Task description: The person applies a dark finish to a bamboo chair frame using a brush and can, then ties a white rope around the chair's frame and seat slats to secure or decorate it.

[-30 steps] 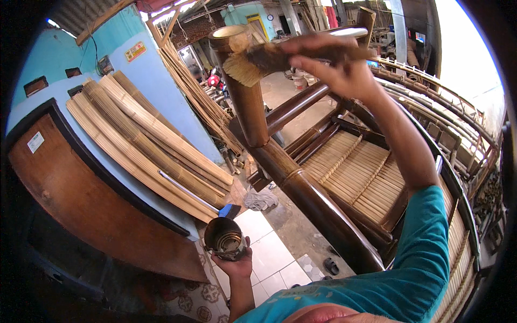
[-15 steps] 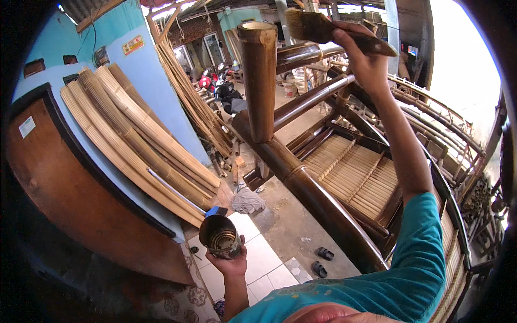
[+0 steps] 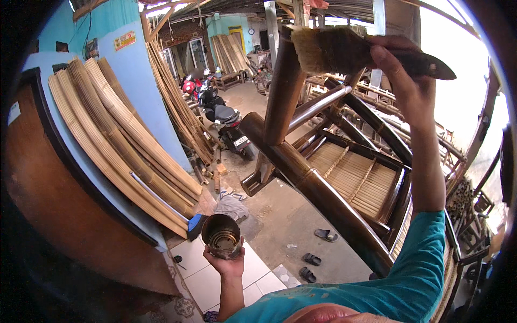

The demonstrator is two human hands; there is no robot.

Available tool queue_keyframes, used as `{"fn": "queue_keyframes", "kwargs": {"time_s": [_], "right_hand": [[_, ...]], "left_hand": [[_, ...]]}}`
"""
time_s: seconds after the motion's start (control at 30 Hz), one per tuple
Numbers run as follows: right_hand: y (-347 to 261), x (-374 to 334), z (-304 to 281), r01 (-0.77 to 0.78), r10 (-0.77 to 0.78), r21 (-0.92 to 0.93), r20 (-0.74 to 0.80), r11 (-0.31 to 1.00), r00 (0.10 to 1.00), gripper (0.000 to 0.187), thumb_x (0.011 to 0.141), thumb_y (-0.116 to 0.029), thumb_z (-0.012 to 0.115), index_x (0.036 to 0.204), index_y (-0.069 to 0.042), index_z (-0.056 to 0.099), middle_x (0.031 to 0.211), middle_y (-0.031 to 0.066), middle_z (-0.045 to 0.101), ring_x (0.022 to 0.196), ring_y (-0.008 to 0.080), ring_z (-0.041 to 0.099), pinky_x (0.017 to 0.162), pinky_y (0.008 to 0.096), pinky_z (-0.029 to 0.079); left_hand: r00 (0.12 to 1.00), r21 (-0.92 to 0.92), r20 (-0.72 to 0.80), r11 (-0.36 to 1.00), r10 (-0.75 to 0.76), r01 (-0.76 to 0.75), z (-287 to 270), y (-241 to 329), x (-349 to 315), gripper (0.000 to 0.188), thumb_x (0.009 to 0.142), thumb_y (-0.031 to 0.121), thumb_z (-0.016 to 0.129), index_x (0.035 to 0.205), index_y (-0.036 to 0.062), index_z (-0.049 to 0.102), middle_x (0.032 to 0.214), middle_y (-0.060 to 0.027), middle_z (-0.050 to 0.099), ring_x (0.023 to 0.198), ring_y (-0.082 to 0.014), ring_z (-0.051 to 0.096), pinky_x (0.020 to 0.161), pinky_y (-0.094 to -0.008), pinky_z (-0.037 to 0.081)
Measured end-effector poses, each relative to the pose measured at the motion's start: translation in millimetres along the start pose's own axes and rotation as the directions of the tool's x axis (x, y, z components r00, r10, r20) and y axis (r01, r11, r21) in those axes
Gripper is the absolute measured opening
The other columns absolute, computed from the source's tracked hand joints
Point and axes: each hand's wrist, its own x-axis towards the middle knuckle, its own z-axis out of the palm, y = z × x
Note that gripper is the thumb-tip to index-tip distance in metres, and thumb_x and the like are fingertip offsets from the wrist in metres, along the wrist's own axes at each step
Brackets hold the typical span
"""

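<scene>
My right hand (image 3: pixel 410 89), raised at the upper right, is closed on the handle of a wide paintbrush (image 3: pixel 342 51). Its pale bristles point left and overlap the top of an upright dark bamboo post (image 3: pixel 281 102); whether they touch it I cannot tell. That post rises from a thick, glossy brown bamboo rail (image 3: pixel 334 207), part of a piece of bamboo furniture with a slatted panel (image 3: pixel 358 180). Low in the middle, my left hand (image 3: pixel 229 264) cups an open tin can (image 3: pixel 221 234) from beneath. Residue stains the can's inside; how much liquid it holds is unclear.
Split bamboo panels (image 3: pixel 121 140) lean against the blue wall at left, beside a brown door (image 3: pixel 70 199). A blue-headed broom (image 3: pixel 195 223) stands near the can. Dark sandals (image 3: pixel 311 259) lie on the floor. Farther back is a parked motorcycle (image 3: pixel 232 129).
The paintbrush and my right hand have moved right and slightly down in the picture, with the bristles now over the post's top. The view has shifted, and more of the motorcycle shows.
</scene>
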Motion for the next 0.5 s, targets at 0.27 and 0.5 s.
{"fn": "queue_keyframes", "kwargs": {"time_s": [0.27, 0.5], "right_hand": [[-90.8, 129.5, 97.0, 0.009, 0.456, -0.989, 0.077, 0.15, 0.887, 0.061, 0.093, -0.025, 0.057, 0.135, 0.012, 0.034, 0.1, 0.0185, 0.063, 0.081, 0.0262, 0.065, 0.065, 0.033, 0.058], [-119.8, 140.5, 182.8, 0.074, 0.392, -0.997, 0.075, 0.017, 0.917, 0.049, 0.096, -0.031, 0.052, 0.13, 0.003, 0.044, 0.093, 0.0115, 0.065, 0.078, 0.0157, 0.065, 0.074, 0.0288, 0.056]], "left_hand": [[0.999, -0.036, 0.008, 0.998, -0.046, 0.046, -22.6, 44.6, 19.4, 0.066, 0.081, 0.062, 0.042, 0.13, 0.02, 0.053, 0.119, -0.0109, 0.061, 0.098, -0.0389, 0.064, 0.057, -0.0409, 0.06], [0.994, -0.134, -0.024, 0.986, -0.106, 0.101, -52.8, 65.2, 47.6, 0.062, 0.084, 0.059, 0.046, 0.128, 0.0172, 0.055, 0.115, -0.0103, 0.064, 0.095, -0.0396, 0.065, 0.058, -0.044, 0.061]]}}
